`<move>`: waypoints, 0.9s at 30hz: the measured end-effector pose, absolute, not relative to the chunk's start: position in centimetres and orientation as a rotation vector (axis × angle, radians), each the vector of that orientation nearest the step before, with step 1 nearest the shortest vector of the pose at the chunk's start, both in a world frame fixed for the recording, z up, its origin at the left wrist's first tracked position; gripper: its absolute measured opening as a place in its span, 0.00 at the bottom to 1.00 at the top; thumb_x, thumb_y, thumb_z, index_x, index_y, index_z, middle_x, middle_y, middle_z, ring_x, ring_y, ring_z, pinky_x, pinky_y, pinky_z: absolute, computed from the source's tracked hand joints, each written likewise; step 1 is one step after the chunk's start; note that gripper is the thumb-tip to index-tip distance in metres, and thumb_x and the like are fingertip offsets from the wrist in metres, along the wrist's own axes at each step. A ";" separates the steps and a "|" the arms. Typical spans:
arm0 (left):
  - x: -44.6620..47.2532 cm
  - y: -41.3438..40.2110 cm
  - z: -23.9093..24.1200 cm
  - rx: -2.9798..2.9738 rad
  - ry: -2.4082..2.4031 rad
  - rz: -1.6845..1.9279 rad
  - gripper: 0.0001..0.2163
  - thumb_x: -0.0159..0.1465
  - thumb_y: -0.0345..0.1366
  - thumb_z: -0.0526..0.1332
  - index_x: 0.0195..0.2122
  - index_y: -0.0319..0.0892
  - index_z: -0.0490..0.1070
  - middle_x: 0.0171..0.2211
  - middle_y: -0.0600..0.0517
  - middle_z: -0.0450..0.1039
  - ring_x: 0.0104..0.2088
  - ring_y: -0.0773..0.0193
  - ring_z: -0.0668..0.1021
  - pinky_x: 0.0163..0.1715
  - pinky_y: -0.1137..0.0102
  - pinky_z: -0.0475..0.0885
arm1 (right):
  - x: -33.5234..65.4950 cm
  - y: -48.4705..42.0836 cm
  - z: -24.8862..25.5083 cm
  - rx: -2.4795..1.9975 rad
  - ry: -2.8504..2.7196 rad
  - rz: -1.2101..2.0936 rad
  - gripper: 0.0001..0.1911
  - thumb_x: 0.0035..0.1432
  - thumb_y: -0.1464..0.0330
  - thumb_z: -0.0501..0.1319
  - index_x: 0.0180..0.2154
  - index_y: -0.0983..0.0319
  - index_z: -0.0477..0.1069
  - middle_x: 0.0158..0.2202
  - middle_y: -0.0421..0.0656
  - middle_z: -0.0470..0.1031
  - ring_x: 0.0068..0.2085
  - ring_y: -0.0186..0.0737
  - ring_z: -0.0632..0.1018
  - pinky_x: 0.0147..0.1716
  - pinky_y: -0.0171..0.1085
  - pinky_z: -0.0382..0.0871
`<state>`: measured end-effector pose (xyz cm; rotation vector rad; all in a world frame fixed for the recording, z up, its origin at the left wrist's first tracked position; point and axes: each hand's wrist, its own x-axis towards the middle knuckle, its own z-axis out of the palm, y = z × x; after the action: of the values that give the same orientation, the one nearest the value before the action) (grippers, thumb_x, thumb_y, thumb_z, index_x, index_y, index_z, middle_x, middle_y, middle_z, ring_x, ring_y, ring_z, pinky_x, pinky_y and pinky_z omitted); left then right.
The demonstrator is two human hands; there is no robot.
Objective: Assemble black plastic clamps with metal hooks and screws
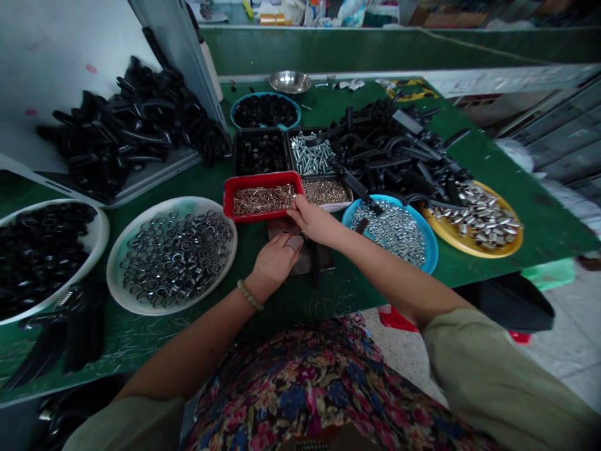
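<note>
My right hand [313, 220] reaches to the right rim of a red tray [229, 195] full of small metal pins, its fingers pinched together at the pins. My left hand [276, 257], with a bead bracelet at the wrist, rests curled on a small metal plate [282, 227] on the green table. It holds down a black part [313, 263] that lies across the plate. What the right fingers pinch is too small to make out.
A white plate of metal rings [173, 254] and a white plate of black rings [37, 250] lie left. A blue dish of nuts [392, 230], a yellow dish of bolts [474, 219], trays of screws [312, 156] and heaps of black handles [399, 147] lie right and behind.
</note>
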<state>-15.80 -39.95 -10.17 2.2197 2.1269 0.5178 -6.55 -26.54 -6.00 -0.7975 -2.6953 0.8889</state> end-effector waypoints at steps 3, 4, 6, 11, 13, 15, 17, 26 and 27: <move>-15.7 -40.0 -10.3 2.204 2.135 0.541 0.09 0.67 0.33 0.56 0.45 0.39 0.73 0.41 0.44 0.74 0.45 0.56 0.76 0.49 0.64 0.72 | -7.9 -25.7 -5.4 -0.740 -2.849 0.876 0.08 0.67 0.64 0.49 0.39 0.61 0.62 0.33 0.44 0.74 0.32 0.40 0.74 0.31 0.34 0.60; -15.7 -40.0 -10.3 2.203 2.139 0.539 0.09 0.67 0.34 0.55 0.45 0.39 0.73 0.41 0.44 0.74 0.45 0.56 0.75 0.49 0.64 0.71 | -7.9 -25.4 -5.0 -0.740 -2.867 0.877 0.08 0.67 0.64 0.50 0.38 0.61 0.62 0.33 0.44 0.74 0.32 0.39 0.73 0.31 0.34 0.60; -15.8 -40.0 -10.1 2.194 2.139 0.531 0.10 0.68 0.35 0.55 0.44 0.40 0.73 0.41 0.44 0.74 0.45 0.55 0.75 0.49 0.63 0.71 | -6.8 -24.9 -4.1 -0.776 -2.806 0.869 0.10 0.67 0.63 0.49 0.37 0.61 0.63 0.33 0.44 0.74 0.32 0.38 0.73 0.32 0.34 0.60; -15.8 -39.2 -8.9 2.130 2.123 0.522 0.11 0.70 0.37 0.52 0.42 0.40 0.73 0.42 0.46 0.74 0.45 0.56 0.74 0.49 0.63 0.70 | 1.1 -23.3 -3.6 -1.102 -2.353 0.512 0.12 0.67 0.61 0.49 0.44 0.62 0.63 0.32 0.44 0.73 0.30 0.39 0.73 0.31 0.35 0.62; -15.7 -38.6 -8.6 2.152 2.120 0.513 0.12 0.70 0.38 0.52 0.42 0.40 0.73 0.44 0.47 0.74 0.45 0.56 0.74 0.49 0.63 0.69 | 4.9 -22.6 -4.8 -1.228 -2.324 0.252 0.13 0.66 0.62 0.50 0.45 0.62 0.65 0.33 0.46 0.74 0.32 0.43 0.74 0.33 0.37 0.64; -15.5 -38.1 -8.6 2.212 2.119 0.490 0.11 0.69 0.38 0.53 0.43 0.40 0.73 0.43 0.47 0.74 0.44 0.56 0.73 0.48 0.63 0.69 | 8.2 -22.0 -6.4 -1.264 -2.418 0.054 0.13 0.65 0.65 0.49 0.45 0.64 0.67 0.36 0.51 0.74 0.37 0.47 0.75 0.37 0.41 0.67; -15.3 -37.9 -8.9 2.281 2.135 0.457 0.11 0.69 0.38 0.53 0.43 0.40 0.73 0.42 0.47 0.74 0.44 0.55 0.73 0.47 0.62 0.69 | 10.5 -21.9 -7.9 -1.260 -2.538 -0.064 0.15 0.64 0.68 0.48 0.47 0.66 0.68 0.43 0.56 0.74 0.43 0.51 0.75 0.43 0.45 0.68; -14.9 -39.1 -9.2 2.482 1.990 0.314 0.10 0.68 0.32 0.53 0.47 0.40 0.71 0.50 0.45 0.72 0.47 0.55 0.72 0.46 0.63 0.71 | 14.7 -26.9 -9.2 -1.172 -2.696 -0.141 0.21 0.66 0.61 0.52 0.53 0.69 0.68 0.46 0.56 0.75 0.47 0.53 0.74 0.48 0.49 0.70; -14.9 -39.2 -9.1 2.478 1.970 0.320 0.11 0.68 0.32 0.53 0.47 0.40 0.71 0.51 0.45 0.71 0.49 0.54 0.71 0.48 0.62 0.70 | 15.2 -27.6 -9.3 -1.169 -2.744 -0.120 0.22 0.66 0.61 0.52 0.53 0.69 0.68 0.44 0.55 0.75 0.45 0.53 0.75 0.46 0.49 0.70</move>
<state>-14.92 -39.23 -9.14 2.4779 1.9696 0.3201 15.16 -27.55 -9.27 -1.1690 -2.7439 -0.1195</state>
